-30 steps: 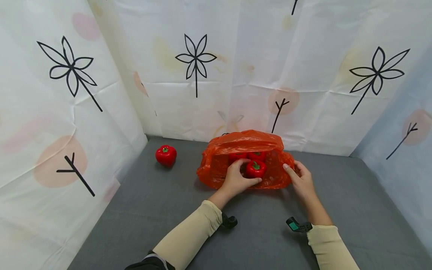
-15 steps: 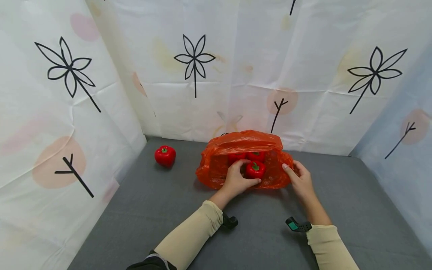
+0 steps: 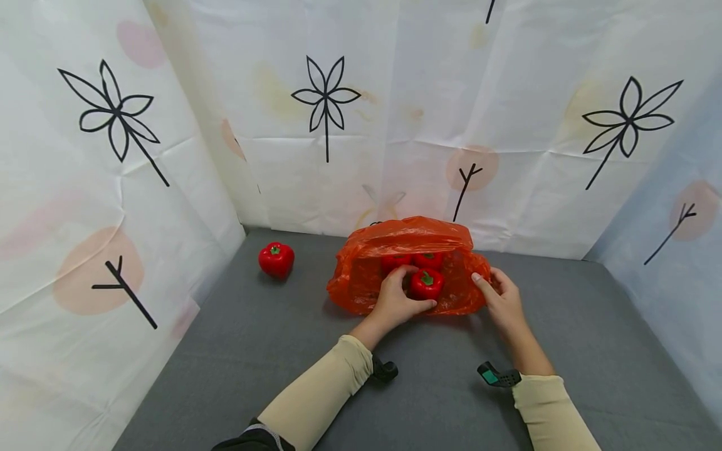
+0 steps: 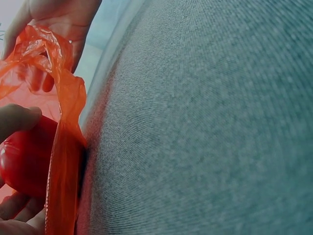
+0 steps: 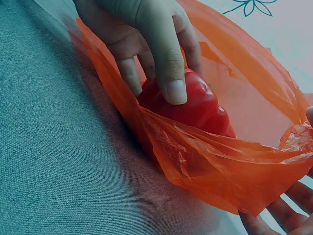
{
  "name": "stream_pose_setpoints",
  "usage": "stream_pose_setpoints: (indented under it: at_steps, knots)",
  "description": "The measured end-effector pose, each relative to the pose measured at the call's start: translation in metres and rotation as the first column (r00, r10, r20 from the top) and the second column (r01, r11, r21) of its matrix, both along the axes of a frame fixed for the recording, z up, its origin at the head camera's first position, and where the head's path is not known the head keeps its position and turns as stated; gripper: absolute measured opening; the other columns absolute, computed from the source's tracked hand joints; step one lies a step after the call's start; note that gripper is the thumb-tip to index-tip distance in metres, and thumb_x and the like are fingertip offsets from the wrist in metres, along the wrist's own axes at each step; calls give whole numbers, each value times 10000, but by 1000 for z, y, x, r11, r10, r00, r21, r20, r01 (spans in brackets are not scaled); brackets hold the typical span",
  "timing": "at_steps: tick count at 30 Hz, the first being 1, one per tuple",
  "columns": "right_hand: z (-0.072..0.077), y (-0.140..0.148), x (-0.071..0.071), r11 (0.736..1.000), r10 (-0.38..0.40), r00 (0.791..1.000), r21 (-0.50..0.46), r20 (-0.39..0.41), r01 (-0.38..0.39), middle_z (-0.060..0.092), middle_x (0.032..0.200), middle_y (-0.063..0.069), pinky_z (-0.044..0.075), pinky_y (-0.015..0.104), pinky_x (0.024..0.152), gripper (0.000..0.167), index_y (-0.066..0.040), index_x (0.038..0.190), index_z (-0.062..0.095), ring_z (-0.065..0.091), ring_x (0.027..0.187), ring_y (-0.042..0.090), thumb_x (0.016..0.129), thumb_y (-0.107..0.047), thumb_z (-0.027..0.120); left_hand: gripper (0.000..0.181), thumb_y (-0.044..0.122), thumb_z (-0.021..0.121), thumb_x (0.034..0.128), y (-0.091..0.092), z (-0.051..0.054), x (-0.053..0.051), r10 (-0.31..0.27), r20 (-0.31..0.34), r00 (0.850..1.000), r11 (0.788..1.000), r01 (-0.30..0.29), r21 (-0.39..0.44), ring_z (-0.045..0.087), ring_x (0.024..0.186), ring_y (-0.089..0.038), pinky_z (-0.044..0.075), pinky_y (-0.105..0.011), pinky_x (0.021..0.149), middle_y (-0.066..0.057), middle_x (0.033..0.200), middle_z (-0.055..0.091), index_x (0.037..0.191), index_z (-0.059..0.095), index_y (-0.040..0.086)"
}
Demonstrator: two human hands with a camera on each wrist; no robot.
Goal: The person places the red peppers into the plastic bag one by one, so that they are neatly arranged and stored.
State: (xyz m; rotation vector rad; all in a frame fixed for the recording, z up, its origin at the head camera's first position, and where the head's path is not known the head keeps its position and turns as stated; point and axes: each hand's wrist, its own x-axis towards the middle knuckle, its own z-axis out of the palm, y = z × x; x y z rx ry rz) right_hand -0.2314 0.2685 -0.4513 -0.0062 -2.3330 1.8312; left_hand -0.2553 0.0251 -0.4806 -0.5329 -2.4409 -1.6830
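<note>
An orange-red plastic bag [image 3: 361, 285] lies on the table with its mouth facing me. Just inside the mouth, my left hand [image 3: 393, 300] grips a red bell pepper [image 3: 427, 285], thumb on the near side and fingers on the far side. In the right wrist view this pepper [image 5: 195, 105] sits behind the bag's front edge. Two more red peppers [image 3: 429, 260] are partly visible deeper in the bag. My right hand [image 3: 504, 302] pinches the bag's right edge between thumb and fingers; in the left wrist view that edge [image 4: 49, 44] is pulled up.
Another red bell pepper [image 3: 276, 260] stands on the grey cloth-covered table [image 3: 440, 401], left of the bag. White patterned curtains [image 3: 395, 156] close off the back and both sides. Black wrist devices [image 3: 385, 371] sit at both cuffs.
</note>
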Motion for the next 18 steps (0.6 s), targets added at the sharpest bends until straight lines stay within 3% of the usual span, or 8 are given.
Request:
stream_pose_setpoints:
  at_steps: [18]
  knots:
    - [1, 0, 0, 1000, 11, 1000, -4, -4, -11, 647, 1046, -265, 574, 117, 812, 449, 13, 1405, 557, 630, 938, -13, 1089, -300, 614, 699, 255, 970, 763, -7, 1, 5, 14, 11, 1000, 1000, -14, -10, 631, 1223, -213, 602, -356, 1014, -75, 1360, 648, 1338, 602, 106]
